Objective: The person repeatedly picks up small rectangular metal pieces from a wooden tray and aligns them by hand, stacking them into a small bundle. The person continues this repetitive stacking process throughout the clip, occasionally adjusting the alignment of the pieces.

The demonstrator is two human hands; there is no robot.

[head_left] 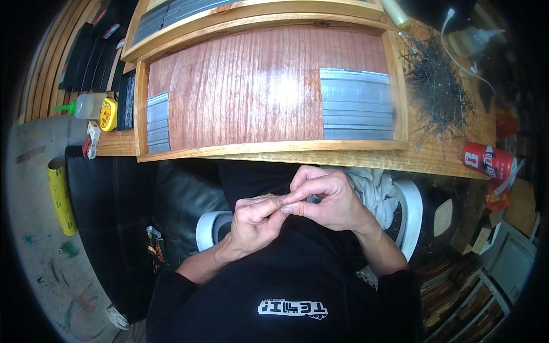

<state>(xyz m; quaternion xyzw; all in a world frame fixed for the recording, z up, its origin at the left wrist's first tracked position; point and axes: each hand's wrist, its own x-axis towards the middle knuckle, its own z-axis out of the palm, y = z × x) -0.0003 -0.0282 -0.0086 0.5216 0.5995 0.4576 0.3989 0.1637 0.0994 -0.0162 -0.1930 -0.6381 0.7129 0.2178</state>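
My left hand (pixel 255 223) and my right hand (pixel 331 200) meet in front of my chest, below the table's front edge. Both are closed, fingertips pinched together and touching; whatever lies between them is hidden or too small to name. Just beyond them is a shallow wooden tray (pixel 274 151) with a reddish wood-grain bottom. Flat grey strips (pixel 357 108) are stacked in rows at its right end. A narrower group of grey strips (pixel 158 123) lies along its left end.
Right of the tray are a heap of thin dark slivers (pixel 437 86), a squeeze bottle (pixel 472 41) and a red can (pixel 486 160). Leftward stand a green-tipped bottle (pixel 86 107) and a yellow container (pixel 108 114). A second tray (pixel 257 16) sits behind. White chair arms (pixel 409 217) flank me.
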